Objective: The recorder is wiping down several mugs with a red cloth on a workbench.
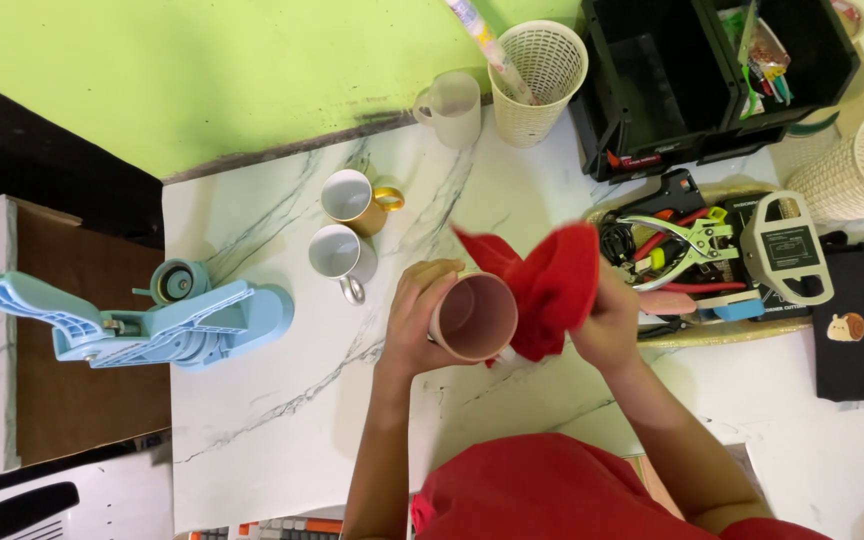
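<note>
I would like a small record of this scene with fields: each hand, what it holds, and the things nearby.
left hand: grips the pink mug, mouth toward the camera
right hand: holds a red cloth against the mug
table: white marble top
nearby mugs: gold mug, silver mug, frosted mug
left of mugs: light blue press tool
right: tray of tools

We see bright, even light from above on the white marble table (pixel 282 420), with soft, short shadows, no harsh glare, and slight blur on the red cloth (pixel 552 285).
</note>
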